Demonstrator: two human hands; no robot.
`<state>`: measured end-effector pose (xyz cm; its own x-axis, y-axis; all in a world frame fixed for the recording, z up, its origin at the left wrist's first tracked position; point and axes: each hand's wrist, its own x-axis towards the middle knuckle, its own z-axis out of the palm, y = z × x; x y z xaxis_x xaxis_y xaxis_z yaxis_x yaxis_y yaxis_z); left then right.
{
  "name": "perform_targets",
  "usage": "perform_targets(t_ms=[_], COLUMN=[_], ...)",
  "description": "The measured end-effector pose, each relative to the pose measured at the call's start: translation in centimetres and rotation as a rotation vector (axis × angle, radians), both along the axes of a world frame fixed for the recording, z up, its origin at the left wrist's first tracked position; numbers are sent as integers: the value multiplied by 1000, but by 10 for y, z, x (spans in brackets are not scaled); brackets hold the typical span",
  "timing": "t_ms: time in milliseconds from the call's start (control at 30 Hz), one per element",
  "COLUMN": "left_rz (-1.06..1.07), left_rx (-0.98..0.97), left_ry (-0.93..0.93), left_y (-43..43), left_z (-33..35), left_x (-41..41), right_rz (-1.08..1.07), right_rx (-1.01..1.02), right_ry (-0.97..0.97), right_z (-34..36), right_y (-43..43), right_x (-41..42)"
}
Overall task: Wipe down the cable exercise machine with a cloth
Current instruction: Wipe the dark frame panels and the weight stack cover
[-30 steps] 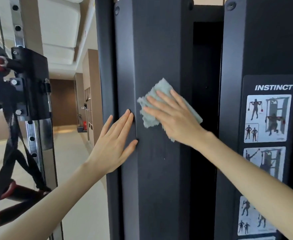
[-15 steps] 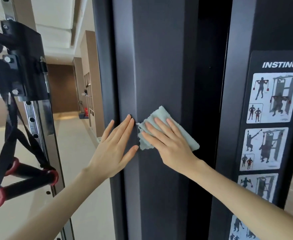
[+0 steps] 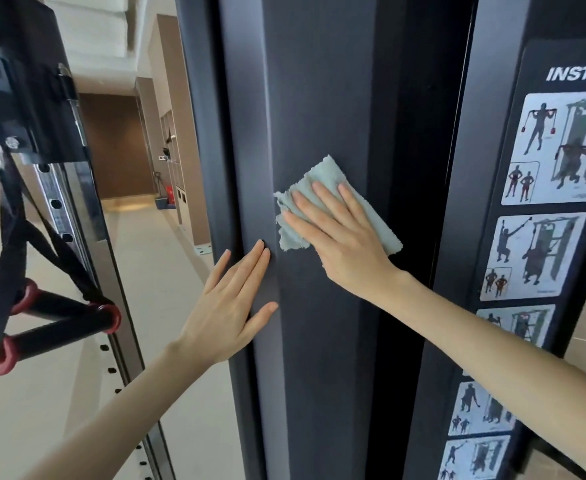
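Note:
The cable machine's black upright panel (image 3: 322,98) fills the middle of the head view. A pale green cloth (image 3: 326,174) lies flat against it at mid height. My right hand (image 3: 340,237) presses the cloth onto the panel with straight, spread fingers. My left hand (image 3: 229,310) rests flat on the panel's left edge, just below and left of the cloth, fingers straight and holding nothing.
A second black column at the right carries a white exercise chart sticker (image 3: 558,150). At the left stands a perforated steel rail (image 3: 76,216) with a black carriage and a strap handle with red ends (image 3: 52,323). A corridor with pale floor runs behind.
My right hand has slid the cloth down the panel. The view has dropped with it, and my left hand has stayed flat on the panel's left edge.

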<state>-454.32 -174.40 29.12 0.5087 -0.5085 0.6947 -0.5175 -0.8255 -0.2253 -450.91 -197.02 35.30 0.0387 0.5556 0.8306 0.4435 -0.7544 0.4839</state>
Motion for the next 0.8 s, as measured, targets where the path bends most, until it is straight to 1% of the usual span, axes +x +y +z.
perform_targets(t_ms=[100,167,233,333,433,500,600,733,800], left_rz=[8,11,16,17,8,5,5,19,36], left_rx=[25,26,17,-14,-52,-78,-95,-76,-59], left_ry=[31,56,69,75,65,57,70,127,146], left_y=[4,5,4,0,-6,-11,-14,-16,-17], left_z=[-16,-26,-35,-45,-49,-52,-59,-78,-87], left_x=[-2,-2,-3,-5,-7,-9,-11,-18,-21], right_rz=[-30,-54,-53,-41,-45,-44,-17,-44,-64], right_rx=[-58,-92,-110,-115,-31,16,5,-93,-148], right_ry=[53,73,70,42,11,-1,16,64,71], right_z=[-59,-76,-69,-32,2,5,-25,-89,-100], right_y=[-9,-13,-16,-16,-8,-3,-3,-11,-16], right_x=[-5,-7,-7,-4,-1,0,0,-8,-10])
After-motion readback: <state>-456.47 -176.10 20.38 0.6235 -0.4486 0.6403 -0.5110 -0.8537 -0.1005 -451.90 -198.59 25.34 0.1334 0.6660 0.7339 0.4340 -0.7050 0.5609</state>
